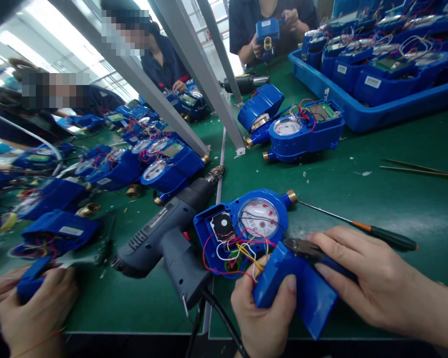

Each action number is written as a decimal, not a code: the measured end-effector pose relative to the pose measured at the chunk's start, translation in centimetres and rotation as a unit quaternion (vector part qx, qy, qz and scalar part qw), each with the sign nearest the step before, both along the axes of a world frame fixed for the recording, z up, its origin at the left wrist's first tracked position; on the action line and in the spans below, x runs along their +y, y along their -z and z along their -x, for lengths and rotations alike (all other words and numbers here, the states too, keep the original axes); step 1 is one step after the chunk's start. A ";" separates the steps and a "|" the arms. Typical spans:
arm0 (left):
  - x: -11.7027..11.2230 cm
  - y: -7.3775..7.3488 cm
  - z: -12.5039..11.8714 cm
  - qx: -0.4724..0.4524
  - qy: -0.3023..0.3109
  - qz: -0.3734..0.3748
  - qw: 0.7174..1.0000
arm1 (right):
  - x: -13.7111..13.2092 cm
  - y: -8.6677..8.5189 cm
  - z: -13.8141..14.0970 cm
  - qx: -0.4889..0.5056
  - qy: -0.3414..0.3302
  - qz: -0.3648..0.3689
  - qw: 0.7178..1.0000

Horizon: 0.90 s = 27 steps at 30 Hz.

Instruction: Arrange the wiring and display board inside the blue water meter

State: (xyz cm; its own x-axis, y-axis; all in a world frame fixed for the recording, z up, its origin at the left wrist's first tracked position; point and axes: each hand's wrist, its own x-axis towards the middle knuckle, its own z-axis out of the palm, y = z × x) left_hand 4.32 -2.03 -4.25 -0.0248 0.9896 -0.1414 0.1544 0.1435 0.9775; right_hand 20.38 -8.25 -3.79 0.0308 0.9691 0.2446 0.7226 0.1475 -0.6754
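My left hand (263, 313) is closed around a blue plastic cover (313, 296), thumb on its near face. In my right hand (369, 271) is a pair of pliers (306, 249), its dark jaws at the cover's upper edge. Whether the jaws bite on the plastic or a wire, I cannot tell. Just beyond lies a blue water meter (229, 201), with a round dial and an open compartment. Red, yellow, white and black wires (246, 246) run from it toward the cover and my left fingers.
A grey heat gun (164, 223) lies left of the meter, its cable hanging over the front edge. A screwdriver (390, 236) and tweezers (425, 170) lie to the right. Several meters fill a blue tray (362, 119). A co-worker's hands (37, 303) hold a blue part at left.
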 end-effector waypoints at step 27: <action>0.5 0.3 4.7 -0.282 0.140 0.177 0.932 | -0.8 1.8 -1.5 0.027 -0.043 0.009 0.999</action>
